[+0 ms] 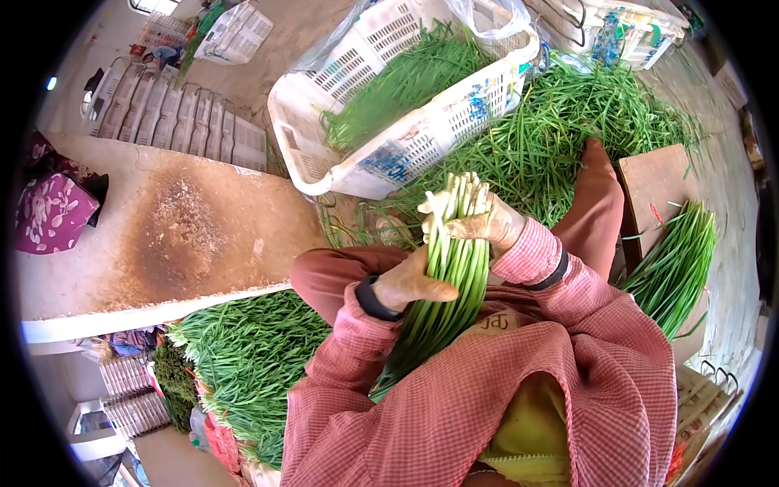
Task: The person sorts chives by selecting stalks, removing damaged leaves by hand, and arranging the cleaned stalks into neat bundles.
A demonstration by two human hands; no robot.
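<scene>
A bunch of green onions is held in front of my lap, its pale stem ends up and its green leaves slanting down left, partly behind my sleeve. My left hand is closed around the middle of the bunch from the left, thumb across the front. Higher up, my right hand grips the pale stems from the right. Some of its fingers are hidden by the stalks.
A white plastic basket holding loose greens stands ahead, beside a heap of greens. At right, another bunch rests on a board. A stained slab lies left, with piled greens below it.
</scene>
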